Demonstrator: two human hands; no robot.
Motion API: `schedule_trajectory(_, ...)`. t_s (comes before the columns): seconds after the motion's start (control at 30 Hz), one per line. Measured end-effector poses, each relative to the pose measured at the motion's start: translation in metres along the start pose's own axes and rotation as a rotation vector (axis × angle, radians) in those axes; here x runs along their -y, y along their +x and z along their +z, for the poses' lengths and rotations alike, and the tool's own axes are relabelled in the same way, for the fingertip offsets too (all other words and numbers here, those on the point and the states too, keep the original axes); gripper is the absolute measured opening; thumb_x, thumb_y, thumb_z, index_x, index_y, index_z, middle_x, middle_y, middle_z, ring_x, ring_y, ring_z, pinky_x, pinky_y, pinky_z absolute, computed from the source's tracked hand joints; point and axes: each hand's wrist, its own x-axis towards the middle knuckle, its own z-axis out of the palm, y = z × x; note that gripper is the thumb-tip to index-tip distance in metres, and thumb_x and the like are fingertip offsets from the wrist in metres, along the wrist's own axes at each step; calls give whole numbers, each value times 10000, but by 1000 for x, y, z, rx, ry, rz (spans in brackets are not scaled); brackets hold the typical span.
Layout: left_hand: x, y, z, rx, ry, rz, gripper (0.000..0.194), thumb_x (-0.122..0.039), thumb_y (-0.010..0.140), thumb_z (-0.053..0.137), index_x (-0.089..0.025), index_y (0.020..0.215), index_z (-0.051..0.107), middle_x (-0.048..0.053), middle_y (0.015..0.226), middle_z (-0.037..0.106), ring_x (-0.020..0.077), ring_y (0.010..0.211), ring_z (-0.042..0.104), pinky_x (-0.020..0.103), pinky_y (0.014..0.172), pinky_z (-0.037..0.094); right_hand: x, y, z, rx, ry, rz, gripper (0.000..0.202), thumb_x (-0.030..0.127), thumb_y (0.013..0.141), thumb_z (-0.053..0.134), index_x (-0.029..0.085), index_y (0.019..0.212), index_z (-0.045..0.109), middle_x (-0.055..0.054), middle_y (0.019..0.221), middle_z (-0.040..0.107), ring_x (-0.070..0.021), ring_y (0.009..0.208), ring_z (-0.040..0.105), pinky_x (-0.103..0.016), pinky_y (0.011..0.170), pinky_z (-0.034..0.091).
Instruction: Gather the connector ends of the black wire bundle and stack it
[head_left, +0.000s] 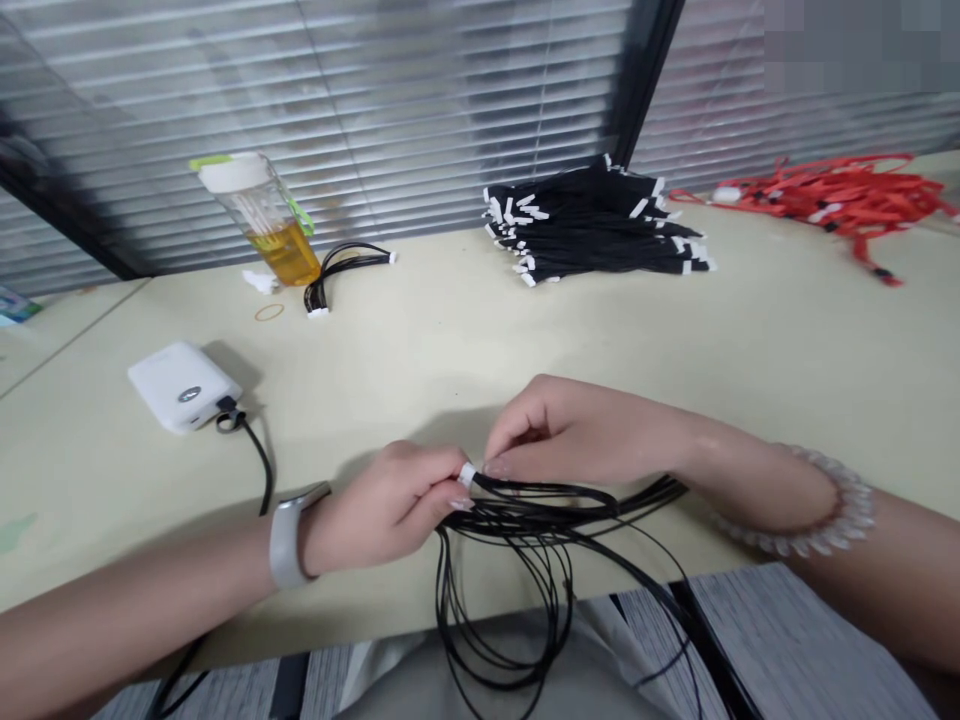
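A bundle of thin black cables (540, 520) hangs in loops over the table's front edge, some strands trailing down to the right. My left hand (401, 500) is closed around one end of the bundle, where a white connector (467, 474) pokes out between thumb and forefinger. Close beside that connector, my right hand (570, 430) has its thumb and fingers pinched together at the top of the cables. What lies between the right fingertips is hidden or too small to name.
A white power bank (184, 385) with a black cord stands left. Behind it are a bottle of amber drink (274, 240), a small black cable harness (337, 275) and a rubber band (269, 313). Black white-tipped cables (600, 220) and red straps (847, 195) lie at the back.
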Motion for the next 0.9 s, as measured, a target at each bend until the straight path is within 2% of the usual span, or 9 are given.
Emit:
schedule_trajectory(0.3, 3, -1, 1, -1, 4, -1, 268, -252, 939, 357, -177, 689, 416, -45, 563, 427, 86, 492, 407, 202, 486, 309, -3, 0, -1, 21, -19, -18, 210, 263, 815, 521, 134, 771, 680, 40, 580, 514, -38, 493, 395, -150, 425, 295)
schedule_trajectory(0.63, 2, 1, 1, -7, -24, -32, 294, -269, 946, 338, -174, 676, 407, -45, 572, 411, 85, 494, 372, 202, 484, 295, -3, -3, -2, -59, -262, -152, 195, 146, 759, 502, 144, 754, 697, 21, 635, 614, -67, 560, 494, -173, 499, 362)
schedule_trajectory(0.77, 5, -1, 1, -23, -65, -56, 305, -291, 951, 332, -171, 681, 407, -45, 585, 396, 85, 510, 352, 206, 494, 298, -6, -3, -10, -177, -462, -239, 207, 109, 722, 540, 174, 777, 729, 14, 717, 634, -65, 597, 522, -184, 557, 375)
schedule_trajectory(0.9, 9, -2, 1, -76, -144, -89, 337, -347, 960, 313, -172, 685, 397, -49, 588, 355, 87, 517, 319, 204, 485, 299, -10, -2, -20, -331, -702, -198, 198, 115, 740, 534, 190, 732, 717, 25, 646, 606, -65, 565, 481, -209, 582, 351)
